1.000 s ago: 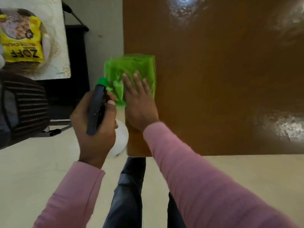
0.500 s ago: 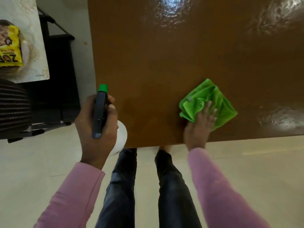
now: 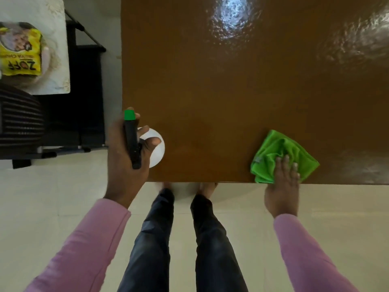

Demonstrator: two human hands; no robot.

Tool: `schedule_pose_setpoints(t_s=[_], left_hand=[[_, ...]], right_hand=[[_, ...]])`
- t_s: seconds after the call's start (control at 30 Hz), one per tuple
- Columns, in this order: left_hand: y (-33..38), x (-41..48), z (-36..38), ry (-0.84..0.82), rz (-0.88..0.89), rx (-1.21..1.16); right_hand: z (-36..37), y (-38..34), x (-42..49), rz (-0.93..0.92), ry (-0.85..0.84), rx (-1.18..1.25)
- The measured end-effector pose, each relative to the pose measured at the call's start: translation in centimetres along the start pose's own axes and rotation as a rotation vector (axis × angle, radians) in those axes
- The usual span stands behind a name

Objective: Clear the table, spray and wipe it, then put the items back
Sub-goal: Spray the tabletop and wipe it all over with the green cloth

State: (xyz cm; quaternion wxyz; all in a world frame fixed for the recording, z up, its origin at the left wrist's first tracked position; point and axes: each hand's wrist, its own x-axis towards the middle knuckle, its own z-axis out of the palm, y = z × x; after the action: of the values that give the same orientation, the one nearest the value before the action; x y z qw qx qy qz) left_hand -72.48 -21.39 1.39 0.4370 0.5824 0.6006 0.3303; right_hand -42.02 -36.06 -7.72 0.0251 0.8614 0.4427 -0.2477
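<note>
While a yellow snack packet [image 3: 20, 50] and a black stand [image 3: 88, 98] sit left of the table [image 3: 231, 98], the left hand [image 3: 123, 165] grips the spray bottle [image 3: 132, 142] over its near-left corner, with the bottle's long black head running near-to-far and the green nozzle pointing away. The right hand [image 3: 282, 188], fingers flat, presses the green cloth [image 3: 280, 148] at the table's near edge.

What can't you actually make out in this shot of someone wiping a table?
All from the head view:
Spray bottle: its white body is mostly hidden behind the left hand; fill level unreadable.
Green cloth: its near corner lies under the fingers of the right hand.
Table: far and right edges cut off by the frame; glare masks patches.
Yellow packet: clipped by the left frame edge, small print unreadable.
</note>
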Motion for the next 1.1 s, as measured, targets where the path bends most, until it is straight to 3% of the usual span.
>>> schedule_pose_setpoints(t_s=[0.17,0.3,0.43,0.53,0.63,0.73,0.83,0.9,0.97,1.1], left_hand=[[-0.6,-1.8,0.0,-0.027,-0.094,-0.014],[-2.0,-2.5,-1.6,-0.076,-0.192,0.014],[-3.6,-2.8,-3.2,-0.165,-0.239,0.269],[-4.0,-2.8,-3.3,-0.139,-0.220,0.280],[-4.0,-2.7,-2.9,-0.121,-0.175,0.281],[-4.0,-2.4,-2.8,-0.090,-0.148,0.277],[-4.0,-2.2,-2.8,-0.087,-0.144,0.273],[-4.0,-2.3,-2.8,-0.091,-0.146,0.263],[-4.1,-2.2,-2.9,-0.097,-0.160,0.261],[-4.4,-1.8,-3.1,-0.099,-0.146,0.288]], right_hand=[[-2.8,-3.8,-0.6,0.204,0.039,0.695],[-4.2,-10.9,-2.0,0.168,-0.187,0.935],[-5.1,-15.9,-1.4,0.053,-0.403,1.132],[-4.4,-16.9,0.2,0.012,-0.403,1.133],[-2.3,-15.8,1.9,0.083,-0.376,0.885],[-0.4,-14.7,3.1,0.166,-0.236,0.584],[0.4,-14.8,2.8,0.198,-0.128,0.515],[0.9,-14.7,2.3,0.232,-0.189,0.654],[1.0,-14.8,1.8,0.264,-0.358,0.838],[0.9,-14.9,1.8,0.209,-0.629,0.975]])
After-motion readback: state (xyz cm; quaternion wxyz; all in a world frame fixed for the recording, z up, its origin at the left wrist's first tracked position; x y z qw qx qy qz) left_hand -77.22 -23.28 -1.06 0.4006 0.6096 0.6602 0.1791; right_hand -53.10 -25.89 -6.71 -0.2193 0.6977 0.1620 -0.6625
